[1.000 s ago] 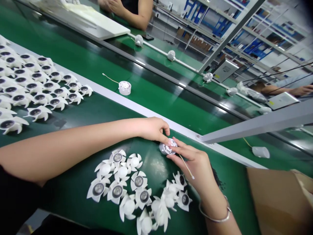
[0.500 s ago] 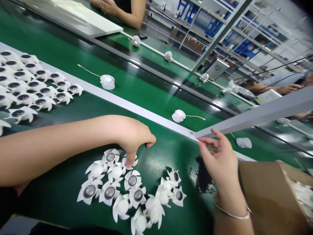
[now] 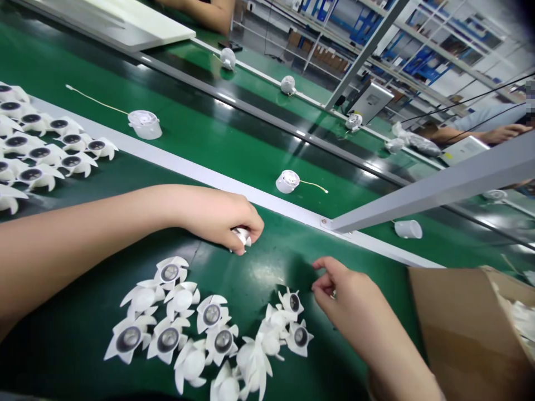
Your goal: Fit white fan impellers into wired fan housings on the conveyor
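My left hand (image 3: pixel 217 217) is curled around a white petal-shaped plastic part (image 3: pixel 243 238), mostly hidden by my fingers, just above a loose group of similar parts (image 3: pixel 169 273). These have grey round lenses. My right hand (image 3: pixel 345 292) hangs open over the dark green belt (image 3: pixel 267 262), its fingertips holding nothing visible and closest to a petal part (image 3: pixel 294 302). Beyond the grey rail (image 3: pixel 225 185), a round white unit (image 3: pixel 287 181) with a thin cable lies on the brighter green belt.
A cardboard box (image 3: pixel 460 328) with white parts stands at the lower right. Rows of petal parts (image 3: pixel 42 150) lie at the left. A grey metal beam (image 3: pixel 434 184) crosses above the belts. Co-workers' arms (image 3: pixel 493 133) are at the far side.
One second ago both my hands held the round unit; it now lies on the far belt. My left hand has picked up a petal part, and my right hand has moved over the group.
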Available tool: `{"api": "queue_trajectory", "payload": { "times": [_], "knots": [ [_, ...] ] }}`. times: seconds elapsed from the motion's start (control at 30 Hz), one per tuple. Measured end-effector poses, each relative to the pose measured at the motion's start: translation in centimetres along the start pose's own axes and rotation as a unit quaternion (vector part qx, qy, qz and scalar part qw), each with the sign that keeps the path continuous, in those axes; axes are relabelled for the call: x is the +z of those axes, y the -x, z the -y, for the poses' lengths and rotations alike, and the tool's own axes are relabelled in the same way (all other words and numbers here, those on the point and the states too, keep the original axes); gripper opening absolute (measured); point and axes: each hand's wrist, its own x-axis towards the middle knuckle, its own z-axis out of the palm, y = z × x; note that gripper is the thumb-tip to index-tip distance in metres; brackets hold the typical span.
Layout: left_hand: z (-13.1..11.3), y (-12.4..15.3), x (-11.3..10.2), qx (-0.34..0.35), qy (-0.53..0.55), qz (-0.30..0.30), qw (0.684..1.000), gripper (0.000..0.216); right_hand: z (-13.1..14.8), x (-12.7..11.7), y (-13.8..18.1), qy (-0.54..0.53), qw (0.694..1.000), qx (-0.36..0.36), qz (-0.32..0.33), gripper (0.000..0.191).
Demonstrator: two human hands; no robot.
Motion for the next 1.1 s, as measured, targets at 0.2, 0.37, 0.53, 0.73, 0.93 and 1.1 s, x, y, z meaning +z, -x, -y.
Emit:
{"api": "queue_trajectory", "payload": {
  "times": [0.2,0.37,0.53,0.73,0.93,1.1],
  "knots": [
    [0.8,-1.5,1.9,0.081,-0.096,-0.165,0.978,0.004,2.2,1.0,0.6,0.166,0.984,-0.001,-0.061,0.029],
    [0.9,-2.0,2.9,0.117,-0.175,-0.223,0.952,0.004,3.2,1.2,0.3,0.195,0.979,0.011,-0.058,0.024],
    [1.2,-1.6,2.7,0.178,-0.099,-0.185,0.961,0.014,2.2,1.3,-0.2,0.132,0.99,0.023,-0.04,0.029],
    [2.6,-2.3,3.1,0.096,0.003,-0.205,0.974,0.05,1.1,0.9,-1.7,-0.147,0.986,-0.037,-0.063,0.024],
    [1.3,-3.2,4.6,0.064,0.083,-0.142,0.984,0.071,3.8,1.8,-2.6,-0.326,0.931,-0.122,-0.109,0.016],
    [0.5,-3.1,4.9,0.074,0.089,-0.134,0.984,0.068,5.9,2.8,-2.6,-0.26,0.939,-0.177,-0.142,0.016]
  ]
}}
